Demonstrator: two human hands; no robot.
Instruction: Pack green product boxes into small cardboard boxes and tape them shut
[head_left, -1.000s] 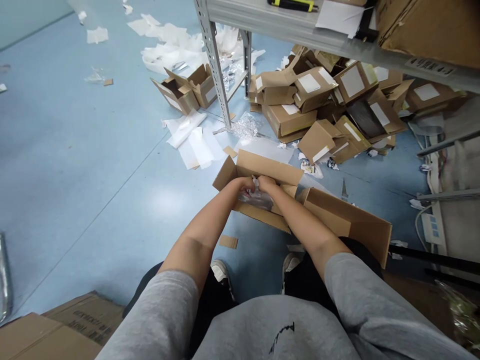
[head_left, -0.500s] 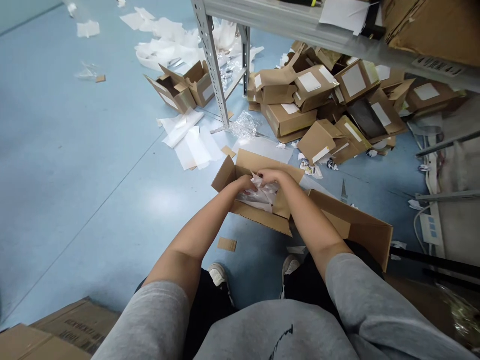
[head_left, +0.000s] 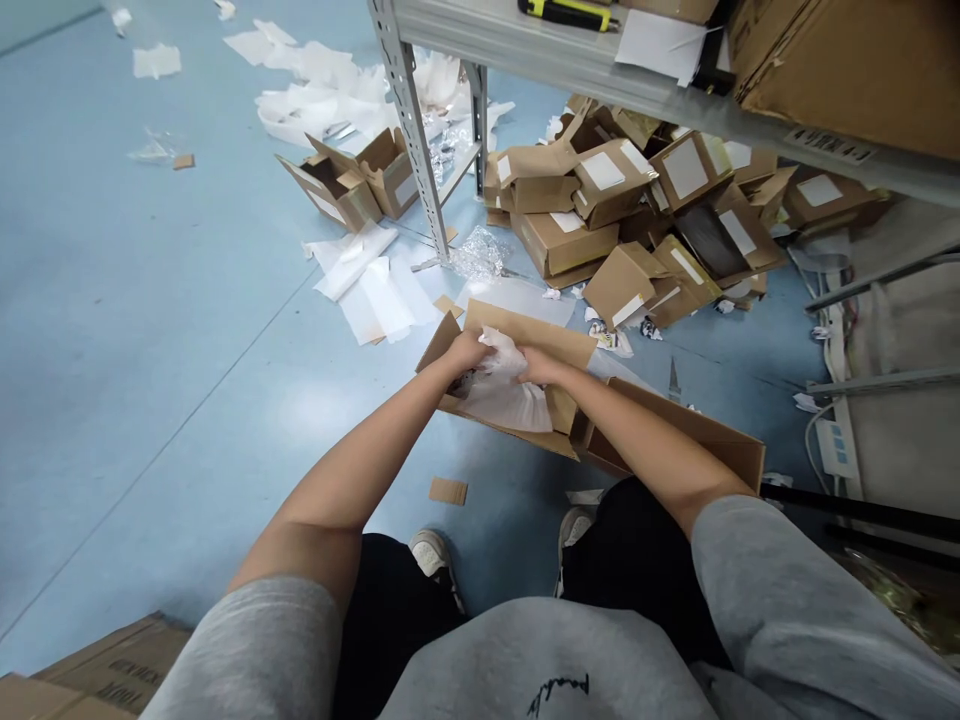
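Note:
Both of my hands reach into an open cardboard box [head_left: 532, 328] on the floor in front of my feet. White packing foam sheet [head_left: 510, 392] lies bunched inside it, its lower part spread toward the near wall. My left hand [head_left: 469, 352] closes on the sheet's left upper edge. On the other side, my right hand [head_left: 534, 364] has its fingers curled around the sheet's right edge. Something darker shows under the sheet by my left hand, too hidden to name. A second open cardboard box [head_left: 690, 425] stands to the right, beneath my right forearm.
A metal shelf [head_left: 427, 150] stands ahead, with a yellow-black utility knife [head_left: 570, 14] on its board. Under it lies a heap of cardboard boxes [head_left: 607, 190]. White foam sheets [head_left: 375, 285] and a cardboard scrap [head_left: 448, 491] lie on the floor. Another carton [head_left: 112, 665] is at lower left.
The white sheet has been lifted and spread between my hands. My left hand has moved left and up, and my right hand slightly lower. The view has shifted a little.

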